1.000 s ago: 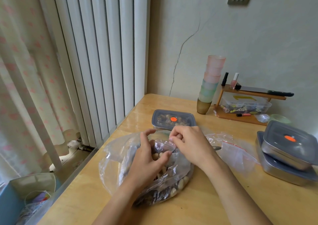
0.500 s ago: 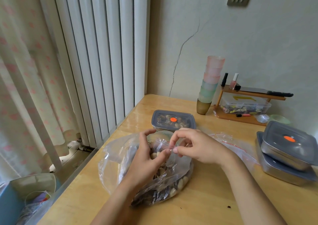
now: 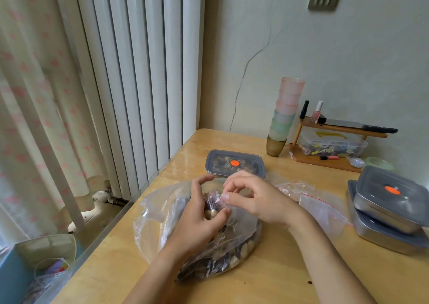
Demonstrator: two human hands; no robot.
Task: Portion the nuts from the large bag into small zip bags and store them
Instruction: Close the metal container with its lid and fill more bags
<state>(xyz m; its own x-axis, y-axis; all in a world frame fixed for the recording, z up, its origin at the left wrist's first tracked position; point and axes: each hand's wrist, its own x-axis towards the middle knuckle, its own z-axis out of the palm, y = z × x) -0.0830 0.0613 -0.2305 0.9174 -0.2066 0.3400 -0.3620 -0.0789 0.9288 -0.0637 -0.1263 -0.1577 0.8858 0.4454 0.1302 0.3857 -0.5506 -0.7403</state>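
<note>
Head: large bag [image 3: 155, 213] holds nuts [image 3: 235, 260].

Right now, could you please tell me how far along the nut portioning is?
Done: the lidded container behind seems to hold nuts already. In hand: the left hand grips a small bag over the large bag; the right hand pinches its rim. Left: the large bag is well filled, and empty zip bags lie waiting.
</note>
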